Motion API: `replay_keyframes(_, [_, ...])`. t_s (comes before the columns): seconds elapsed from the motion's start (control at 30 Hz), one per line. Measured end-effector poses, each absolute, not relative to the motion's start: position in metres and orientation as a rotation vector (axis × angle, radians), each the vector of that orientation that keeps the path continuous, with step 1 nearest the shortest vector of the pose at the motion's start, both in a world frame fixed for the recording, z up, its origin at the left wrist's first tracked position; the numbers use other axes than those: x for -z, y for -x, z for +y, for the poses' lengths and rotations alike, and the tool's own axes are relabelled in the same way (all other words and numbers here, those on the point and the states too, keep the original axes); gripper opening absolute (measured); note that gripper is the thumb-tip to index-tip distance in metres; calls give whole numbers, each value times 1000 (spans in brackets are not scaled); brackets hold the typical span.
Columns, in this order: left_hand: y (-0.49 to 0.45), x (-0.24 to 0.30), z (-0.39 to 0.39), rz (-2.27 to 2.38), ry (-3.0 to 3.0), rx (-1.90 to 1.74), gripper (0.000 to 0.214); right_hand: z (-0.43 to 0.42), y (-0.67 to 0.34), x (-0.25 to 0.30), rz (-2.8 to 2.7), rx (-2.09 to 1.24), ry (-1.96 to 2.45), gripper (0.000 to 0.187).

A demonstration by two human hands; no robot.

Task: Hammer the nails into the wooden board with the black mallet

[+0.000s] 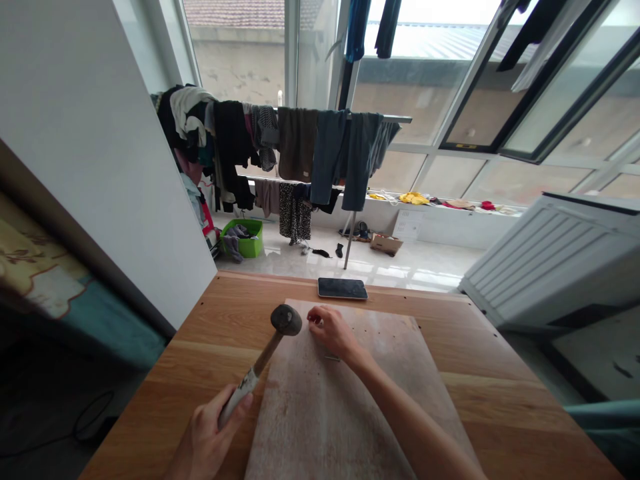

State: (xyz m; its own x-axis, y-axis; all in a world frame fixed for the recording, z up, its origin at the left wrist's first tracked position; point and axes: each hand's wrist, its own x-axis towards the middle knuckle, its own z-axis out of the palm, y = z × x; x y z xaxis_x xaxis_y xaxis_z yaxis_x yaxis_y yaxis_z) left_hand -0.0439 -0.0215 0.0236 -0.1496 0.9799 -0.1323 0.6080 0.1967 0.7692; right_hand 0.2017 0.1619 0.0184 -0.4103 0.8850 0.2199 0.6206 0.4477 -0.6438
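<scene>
Left hand (pixel 210 433), cut off at the bottom edge, fist closed round the hammer (pixel 270 350) handle; head up over the board's (pixel 345 413) far-left corner. Right hand (pixel 333 330) on the board's far edge, fingertips pinched together; whatever they pinch is too small to make out. Phone (pixel 343 288) at the tabletop's (pixel 500 360) far edge.

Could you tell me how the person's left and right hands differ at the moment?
The left hand is closed round the handle of the hammer; the right hand pinches something too small to identify. The left hand sits near the table's front edge, the right hand farther out on the board. Both are bare.
</scene>
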Motion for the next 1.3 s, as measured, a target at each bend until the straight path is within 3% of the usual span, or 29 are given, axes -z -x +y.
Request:
replay_keyframes(0.47, [27, -35, -29, 1600, -1465, -731, 51, 164, -203, -19, -2168, -654, 1304, 12])
replay_keyframes(0.7, [17, -38, -20, 1740, -1445, -822, 47, 165, -203, -16, -2110, -705, 1314, 15])
replay_keyframes(1.3, [-8, -29, 11, 2013, -1610, -531, 30, 165, -206, -15, -2087, -758, 1283, 15])
